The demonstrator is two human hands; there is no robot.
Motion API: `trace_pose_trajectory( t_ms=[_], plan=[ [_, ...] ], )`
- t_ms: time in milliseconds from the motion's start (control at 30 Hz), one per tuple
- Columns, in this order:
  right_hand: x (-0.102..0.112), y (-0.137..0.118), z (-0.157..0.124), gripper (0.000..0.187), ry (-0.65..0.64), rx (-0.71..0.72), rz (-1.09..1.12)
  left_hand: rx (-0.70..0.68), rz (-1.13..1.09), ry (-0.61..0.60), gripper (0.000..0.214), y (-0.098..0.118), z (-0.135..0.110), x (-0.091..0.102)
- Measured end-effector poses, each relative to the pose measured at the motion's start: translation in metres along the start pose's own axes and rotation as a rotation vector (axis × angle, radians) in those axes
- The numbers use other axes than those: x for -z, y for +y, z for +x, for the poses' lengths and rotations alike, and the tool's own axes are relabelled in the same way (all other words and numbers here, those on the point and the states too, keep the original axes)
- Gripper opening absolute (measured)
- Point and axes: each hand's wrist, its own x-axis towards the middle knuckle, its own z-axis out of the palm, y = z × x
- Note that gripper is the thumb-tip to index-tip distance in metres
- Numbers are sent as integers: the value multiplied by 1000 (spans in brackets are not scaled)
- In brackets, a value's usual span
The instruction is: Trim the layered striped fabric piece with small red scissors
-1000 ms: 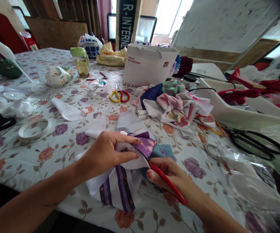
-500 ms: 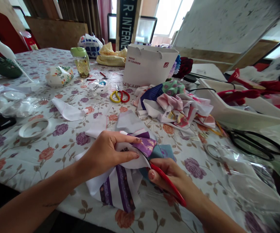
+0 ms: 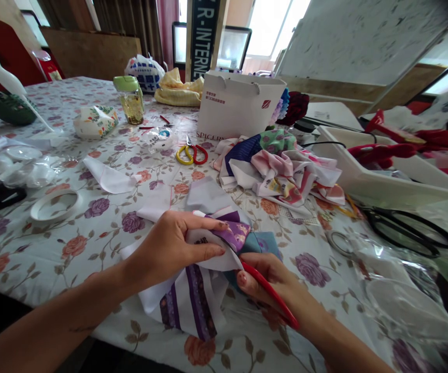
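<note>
Having a white ring [image 3: 35, 211] lying flat at the left on the flowered tablecloth [image 3: 68, 282], with a curled white scrap [image 3: 107, 176] lying beyond it, to the right. Pinching black-lettered white fabric [image 3: 218, 262] between thumb and forefinger of the left hand [image 3: 165, 246], laying the thumb along its face and resting the forefinger on purple floral fabric [image 3: 236, 233] just past it. Being unable to tell the bend of the remaining left fingers, hidden from view. Having purple-striped white fabric [image 3: 191, 303] lying below that thumb, and yellow-and-red-handled scissors [image 3: 195, 154] lying well beyond the fingertips. Curling the right hand [image 3: 276, 277] around red-handled scissors [image 3: 271, 294], closing thumb and fingers on the handle. Meeting the lettered fabric's right tip there, with blades mostly hidden. Having crumpled printed fabrics [image 3: 282, 168] lying farther back, beside a white tray [image 3: 399, 190].
</note>
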Motion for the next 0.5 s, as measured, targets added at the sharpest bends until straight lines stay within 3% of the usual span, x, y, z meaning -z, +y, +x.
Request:
trace_pose_trajectory(
  t_ms=[500],
  plan=[
    [0, 1, -1, 53, -1, -23, -12, -24, 18, -24, 31, -3, -1, -1]
  ],
)
